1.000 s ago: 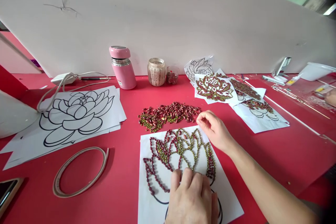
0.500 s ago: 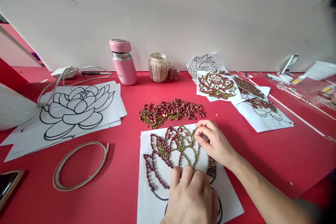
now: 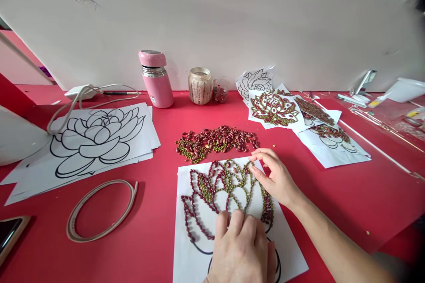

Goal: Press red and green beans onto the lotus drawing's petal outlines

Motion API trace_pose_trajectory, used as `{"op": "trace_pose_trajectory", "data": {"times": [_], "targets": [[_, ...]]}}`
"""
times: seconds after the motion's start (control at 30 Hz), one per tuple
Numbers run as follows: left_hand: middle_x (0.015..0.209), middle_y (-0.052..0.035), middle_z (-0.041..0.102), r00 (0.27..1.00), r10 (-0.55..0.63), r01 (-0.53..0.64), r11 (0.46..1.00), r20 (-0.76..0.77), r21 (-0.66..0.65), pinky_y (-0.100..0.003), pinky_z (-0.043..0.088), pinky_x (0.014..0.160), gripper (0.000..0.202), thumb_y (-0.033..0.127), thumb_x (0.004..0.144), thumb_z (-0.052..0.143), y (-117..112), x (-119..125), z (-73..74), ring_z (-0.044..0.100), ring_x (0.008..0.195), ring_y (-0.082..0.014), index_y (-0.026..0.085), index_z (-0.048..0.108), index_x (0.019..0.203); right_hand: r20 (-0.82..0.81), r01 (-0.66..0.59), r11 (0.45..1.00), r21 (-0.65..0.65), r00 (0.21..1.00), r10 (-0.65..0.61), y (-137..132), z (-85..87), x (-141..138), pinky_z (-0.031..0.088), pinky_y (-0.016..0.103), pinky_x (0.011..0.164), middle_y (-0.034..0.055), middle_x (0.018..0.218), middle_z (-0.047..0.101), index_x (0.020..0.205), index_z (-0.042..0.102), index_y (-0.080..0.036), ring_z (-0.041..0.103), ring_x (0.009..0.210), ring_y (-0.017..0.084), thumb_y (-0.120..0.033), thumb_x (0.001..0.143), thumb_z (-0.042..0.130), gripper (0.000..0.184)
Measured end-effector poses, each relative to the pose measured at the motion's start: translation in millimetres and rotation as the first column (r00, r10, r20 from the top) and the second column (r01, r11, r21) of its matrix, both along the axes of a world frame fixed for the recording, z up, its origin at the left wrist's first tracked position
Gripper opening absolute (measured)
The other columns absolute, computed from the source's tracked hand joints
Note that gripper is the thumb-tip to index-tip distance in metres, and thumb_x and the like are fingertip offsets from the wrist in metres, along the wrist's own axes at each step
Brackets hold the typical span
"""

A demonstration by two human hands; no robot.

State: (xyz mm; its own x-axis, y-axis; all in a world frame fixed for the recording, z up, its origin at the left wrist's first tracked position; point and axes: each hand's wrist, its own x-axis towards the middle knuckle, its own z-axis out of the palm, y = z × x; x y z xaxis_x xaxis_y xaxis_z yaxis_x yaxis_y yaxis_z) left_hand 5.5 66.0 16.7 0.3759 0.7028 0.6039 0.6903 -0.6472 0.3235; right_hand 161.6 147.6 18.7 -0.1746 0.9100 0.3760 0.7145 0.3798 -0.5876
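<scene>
A sheet of paper (image 3: 195,265) with a flower outline lies in front of me, its lines partly covered with red beans (image 3: 187,219) and green beans (image 3: 206,188). My left hand (image 3: 241,247) rests on the lower middle of the drawing. Its fingers are curled down and their tips are hidden, so what they hold, if anything, does not show. At the sheet's upper right edge is my right hand (image 3: 277,179), thumb and fingers apart beside the green bean line, with nothing visible between them. Just beyond the sheet sits a loose pile of red and green beans (image 3: 219,139).
Left are printed flower sheets (image 3: 99,146), a coiled strip (image 3: 71,221), a phone (image 3: 11,234) and a cable (image 3: 79,97). A pink flask (image 3: 157,84), a glass jar (image 3: 200,86) and a small cup (image 3: 220,90) stand by the wall. Bean-covered pictures (image 3: 275,108) lie at the right.
My right hand's thumb and fingers have gone from pinched together to spread apart, and the hand has shifted slightly to the right. My left hand stays where it was.
</scene>
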Motion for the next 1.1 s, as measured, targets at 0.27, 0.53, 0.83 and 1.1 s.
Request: {"op": "trace_pose_trajectory", "data": {"times": [0.27, 0.53, 0.83, 1.1], "targets": [[0.057, 0.0024, 0.046, 1.0, 0.0, 0.0, 1.0, 0.018, 0.025, -0.031, 0.025, 0.058, 0.008, 0.019, 0.057, 0.058, 2, 1, -1.0, 0.036, 0.059, -0.0141, 0.017, 0.053, 0.062, 0.13, 0.028, 0.999, -0.04, 0.991, -0.022, 4, -4.3, -9, 0.037, 0.039, 0.095, 0.0084, 0.116, 0.043, 0.108, 0.051, -0.021, 0.041, 0.11, 0.023, -0.023, 0.077, 0.051, 0.031], [0.054, 0.0027, 0.043, 0.997, 0.039, -0.044, 0.996, 0.066, 0.072, -0.03, 0.027, 0.061, 0.009, 0.018, 0.053, 0.056, 4, 3, -0.8, 0.034, 0.058, -0.0141, 0.018, 0.047, 0.056, 0.179, 0.047, 0.997, -0.056, 0.983, -0.036, 3, -5.3, -12, 0.037, 0.042, 0.094, 0.0088, 0.119, 0.043, 0.111, 0.05, -0.022, 0.041, 0.11, 0.024, -0.022, 0.077, 0.051, 0.034], [0.054, 0.0007, 0.04, 0.987, 0.099, -0.112, 0.989, 0.127, 0.097, -0.032, 0.027, 0.059, 0.013, 0.023, 0.065, 0.051, 2, 12, -16.6, 0.037, 0.058, -0.0147, 0.018, 0.043, 0.055, -0.063, 0.143, 0.989, 0.046, 0.988, -0.14, 9, -0.9, -4, 0.043, 0.037, 0.086, 0.0087, 0.108, 0.053, 0.1, 0.053, -0.02, 0.048, 0.104, 0.021, -0.028, 0.082, 0.046, 0.021], [0.057, 0.0007, 0.041, 0.998, 0.063, -0.066, 0.992, 0.03, 0.109, -0.032, 0.03, 0.059, 0.016, 0.027, 0.066, 0.058, 1, 5, -15.2, 0.039, 0.061, -0.0142, 0.018, 0.046, 0.059, -0.104, 0.269, 0.963, -0.005, 0.958, -0.268, 39, -9.0, 14, 0.048, 0.029, 0.067, 0.0069, 0.086, 0.058, 0.092, 0.055, -0.017, 0.055, 0.071, 0.015, -0.028, 0.079, 0.047, 0.019]]}}
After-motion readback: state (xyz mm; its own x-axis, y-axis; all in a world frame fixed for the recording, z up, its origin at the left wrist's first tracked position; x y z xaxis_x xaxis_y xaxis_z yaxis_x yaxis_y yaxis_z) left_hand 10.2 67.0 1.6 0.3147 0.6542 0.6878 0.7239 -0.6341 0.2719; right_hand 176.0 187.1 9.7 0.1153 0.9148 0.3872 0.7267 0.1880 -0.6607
